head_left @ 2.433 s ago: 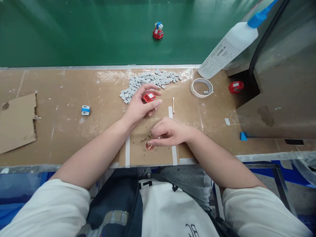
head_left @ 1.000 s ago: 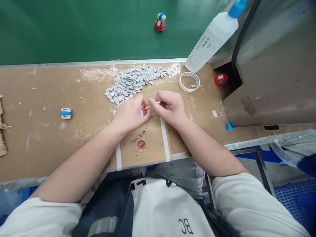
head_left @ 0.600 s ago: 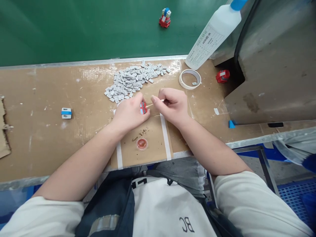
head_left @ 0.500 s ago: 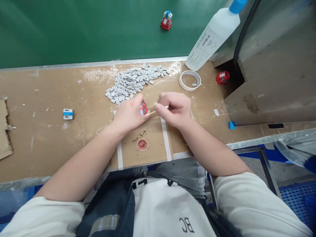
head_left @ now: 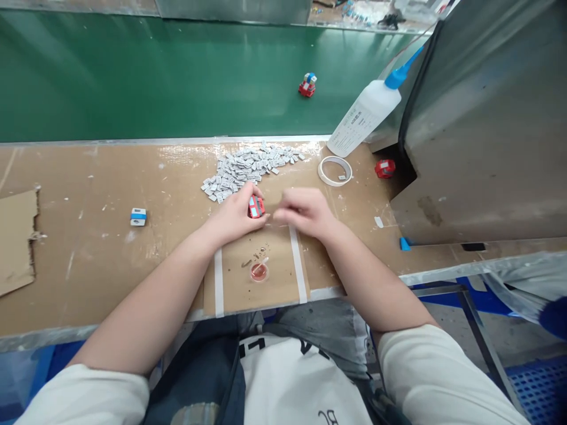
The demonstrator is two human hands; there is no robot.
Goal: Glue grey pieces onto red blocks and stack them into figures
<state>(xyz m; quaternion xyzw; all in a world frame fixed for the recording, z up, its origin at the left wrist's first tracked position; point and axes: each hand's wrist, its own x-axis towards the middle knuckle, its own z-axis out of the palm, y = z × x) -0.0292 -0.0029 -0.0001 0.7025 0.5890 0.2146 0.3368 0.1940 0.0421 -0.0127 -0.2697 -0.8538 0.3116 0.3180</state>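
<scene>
My left hand (head_left: 237, 215) is closed around a small red toy car (head_left: 256, 207) with grey and pale blue parts, its fingers hiding part of it. Just to the right, my right hand (head_left: 305, 211) hovers with its fingers curled in and blurred by motion. I see nothing between them. Below the hands, a small round dish (head_left: 253, 273) holds reddish liquid. A thin pale stick (head_left: 262, 263) leans in this dish, near some brown crumbs. Beyond my left hand spreads a pile of small grey tiles (head_left: 241, 167).
A tape roll (head_left: 322, 172) lies by a tilted white bottle (head_left: 365, 115) with a blue nozzle. One red toy (head_left: 307, 85) stands on the green surface, another (head_left: 385, 169) at right. A white-and-blue block (head_left: 138, 216) and torn cardboard (head_left: 16, 242) lie left. A metal housing (head_left: 482, 136) bounds the right.
The stick has left my right hand and now rests in the dish. My left hand keeps hold of the toy car. The camera view has tilted up.
</scene>
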